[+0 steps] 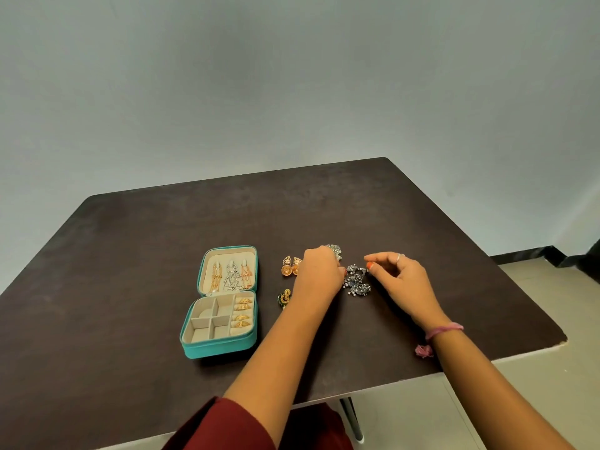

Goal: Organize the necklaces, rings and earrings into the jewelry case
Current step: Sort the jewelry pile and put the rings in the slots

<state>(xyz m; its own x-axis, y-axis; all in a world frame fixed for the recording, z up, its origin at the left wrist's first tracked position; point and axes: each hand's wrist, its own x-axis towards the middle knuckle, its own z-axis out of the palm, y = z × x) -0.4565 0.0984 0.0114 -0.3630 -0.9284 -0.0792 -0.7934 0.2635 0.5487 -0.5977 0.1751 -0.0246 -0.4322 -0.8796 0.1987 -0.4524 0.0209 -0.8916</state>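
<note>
A dark brown table (162, 254) fills the lower half of the frame, and on it, left of centre, a teal jewelry case (220, 302) lies open. Its lid, the upper half, has three necklaces (231, 276) hanging side by side against the cream lining, two gold-toned ones flanking a silver one. In the lower half, the right-hand column holds four gold rings (243, 312) in a row, while the square compartments to their left look bare. Just right of the case, a cluster of gold earrings (290, 266) sits on the table, and below it a small green and gold earring (284, 298) lies alone. The left hand (319, 274) reaches in at the centre of the frame, fingers curled down over a silver earring (335, 250) at its upper edge; whether it actually grips that piece I cannot tell from here. Just to its right lies a pile of silver jhumka earrings (357, 282), between the two hands. The right hand (397, 276), with a ring on one finger and a pink thread bracelet (443, 329) at the wrist, has thumb and forefinger pinched at the top of that pile.
</note>
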